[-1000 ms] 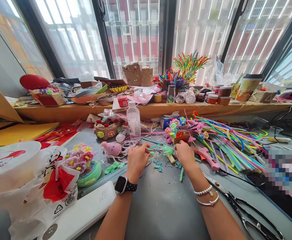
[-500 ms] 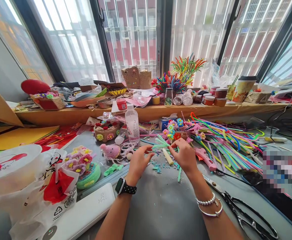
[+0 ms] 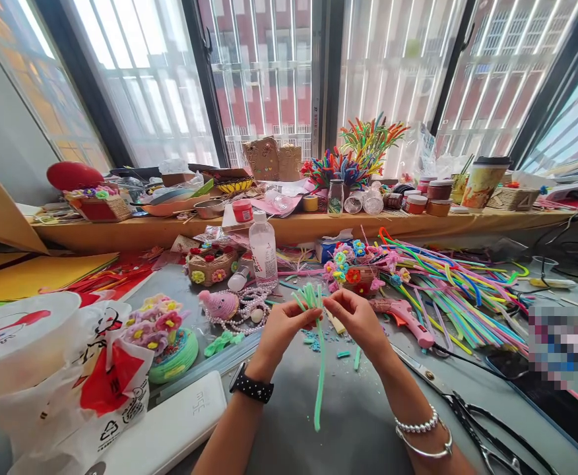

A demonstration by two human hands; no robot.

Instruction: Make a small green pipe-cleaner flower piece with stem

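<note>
A bunch of light green pipe cleaners (image 3: 320, 369) is gripped between the thumb and fingers of my left hand (image 3: 285, 324). Its short ends fan out above the grip, and a long stem hangs down over the grey table. Close on the right, my right hand (image 3: 355, 324) is closed in a pinch at the edge of the same bunch; its fingertips partly cover what they hold. Below and behind my hands are small teal clippings (image 3: 313, 342) and short green cut pieces (image 3: 357, 358). A pale stick (image 3: 337, 323) lies partly hidden behind my right fingers.
A pink glue gun (image 3: 412, 323) and black-handled scissors (image 3: 472, 415) lie to the right, near many loose pipe cleaners (image 3: 460, 310). A bottle (image 3: 263, 254) and beads (image 3: 254, 305) stand behind. On the left are a white power bank (image 3: 175, 422) and a bagged cup (image 3: 22, 336).
The bunch has passed from my right hand into my left and now stands upright with its stem hanging down. My hands have come together, with the right one pinching at its edge.
</note>
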